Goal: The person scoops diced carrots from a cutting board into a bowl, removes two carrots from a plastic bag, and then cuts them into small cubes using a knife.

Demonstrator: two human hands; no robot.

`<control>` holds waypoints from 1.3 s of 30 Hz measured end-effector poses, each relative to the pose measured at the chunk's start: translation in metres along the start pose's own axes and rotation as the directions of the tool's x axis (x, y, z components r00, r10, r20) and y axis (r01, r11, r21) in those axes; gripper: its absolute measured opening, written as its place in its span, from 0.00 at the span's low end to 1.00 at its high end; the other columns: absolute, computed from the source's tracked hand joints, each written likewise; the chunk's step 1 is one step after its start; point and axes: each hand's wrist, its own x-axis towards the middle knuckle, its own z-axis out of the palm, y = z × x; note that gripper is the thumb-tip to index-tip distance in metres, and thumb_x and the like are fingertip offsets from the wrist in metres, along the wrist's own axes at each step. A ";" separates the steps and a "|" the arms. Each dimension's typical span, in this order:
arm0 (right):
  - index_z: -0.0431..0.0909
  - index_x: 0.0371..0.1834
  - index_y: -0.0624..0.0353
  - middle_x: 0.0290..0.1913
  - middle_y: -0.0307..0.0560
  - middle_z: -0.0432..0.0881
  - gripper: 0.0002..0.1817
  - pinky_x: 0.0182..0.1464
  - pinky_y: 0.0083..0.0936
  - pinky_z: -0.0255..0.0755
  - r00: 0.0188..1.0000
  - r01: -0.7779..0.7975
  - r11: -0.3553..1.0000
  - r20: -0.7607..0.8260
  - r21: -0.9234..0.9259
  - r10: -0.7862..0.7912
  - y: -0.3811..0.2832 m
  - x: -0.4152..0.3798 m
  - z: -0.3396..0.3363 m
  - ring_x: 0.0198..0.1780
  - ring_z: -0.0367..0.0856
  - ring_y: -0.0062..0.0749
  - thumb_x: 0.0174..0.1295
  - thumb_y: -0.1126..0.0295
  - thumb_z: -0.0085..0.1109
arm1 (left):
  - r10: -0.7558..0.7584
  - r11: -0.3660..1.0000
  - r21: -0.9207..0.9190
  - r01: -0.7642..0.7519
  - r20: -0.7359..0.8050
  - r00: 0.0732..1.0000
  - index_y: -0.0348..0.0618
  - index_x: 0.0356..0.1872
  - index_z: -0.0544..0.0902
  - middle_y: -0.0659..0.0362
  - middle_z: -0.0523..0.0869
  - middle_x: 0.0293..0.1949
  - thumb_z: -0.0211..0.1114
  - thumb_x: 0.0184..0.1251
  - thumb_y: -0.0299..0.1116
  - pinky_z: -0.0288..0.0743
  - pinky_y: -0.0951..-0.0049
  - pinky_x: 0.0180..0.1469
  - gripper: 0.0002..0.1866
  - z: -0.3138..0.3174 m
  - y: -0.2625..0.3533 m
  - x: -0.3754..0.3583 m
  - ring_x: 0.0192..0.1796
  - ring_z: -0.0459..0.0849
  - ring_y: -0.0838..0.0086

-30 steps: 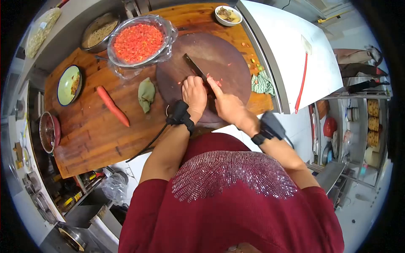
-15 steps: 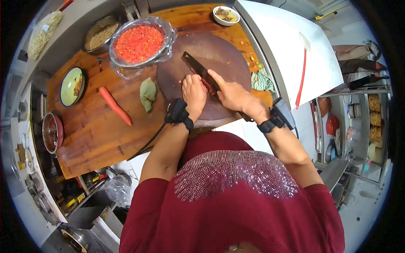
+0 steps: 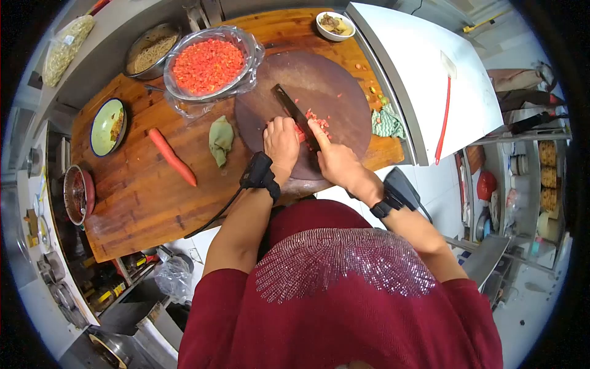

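My right hand (image 3: 340,161) is wrapped around the grip of a dark-bladed kitchen knife (image 3: 290,106), index finger laid along the blade. The blade points away and to the left across a round brown chopping board (image 3: 264,86). Left of it, my left hand (image 3: 282,146) has its fingers curled down on red-orange carrot strips (image 3: 300,133), partly hidden under the fingertips. Diced carrot (image 3: 319,125) lies to the right of the blade. Farther left, a whole peeled carrot (image 3: 172,157) and a crumpled green cloth (image 3: 220,141) rest on the wooden table (image 3: 135,203).
A plastic-lined bowl of diced carrot (image 3: 209,66) stands at the board's far left. Nearby are a metal pot (image 3: 150,52), a green-lined bowl (image 3: 104,129) and a red bowl (image 3: 78,195). A small white bowl (image 3: 335,27), checked cloth (image 3: 387,122) and white-topped unit (image 3: 424,74) are rightward.
The knife has swung to a steeper angle. A pile of diced carrot now shows right of the blade. My left hand still presses the carrot strips. The view has shifted slightly.
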 end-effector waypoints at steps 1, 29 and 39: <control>0.48 0.72 0.46 0.32 0.67 0.80 0.37 0.40 0.51 0.71 1.000 0.002 1.000 0.004 -0.003 -0.002 -0.001 0.002 -0.007 0.34 0.80 0.61 0.56 0.76 0.45 | 0.004 1.000 0.008 -0.004 0.006 1.000 0.43 0.37 0.73 0.52 0.75 0.38 0.58 0.54 0.28 0.67 0.58 0.47 0.09 0.001 -0.001 -0.001 0.44 0.74 0.55; 0.43 0.72 0.51 0.42 0.72 0.77 0.38 0.46 0.49 0.71 0.982 -0.036 0.999 0.185 0.009 0.033 -0.021 0.002 -0.007 0.43 0.78 0.62 0.56 0.79 0.42 | -0.078 0.997 -0.022 0.077 -0.032 0.996 0.43 0.38 0.73 0.53 0.75 0.37 0.58 0.54 0.27 0.66 0.59 0.48 0.09 -0.003 -0.001 -0.002 0.46 0.73 0.56; 0.43 0.73 0.48 0.33 0.68 0.79 0.38 0.39 0.48 0.71 0.991 0.108 0.994 0.085 -0.001 -0.107 -0.019 0.014 -0.034 0.34 0.79 0.61 0.58 0.73 0.48 | -0.096 0.989 -0.120 0.087 -0.076 0.992 0.42 0.41 0.74 0.52 0.76 0.38 0.56 0.56 0.27 0.66 0.58 0.48 0.10 -0.010 -0.012 0.000 0.45 0.74 0.55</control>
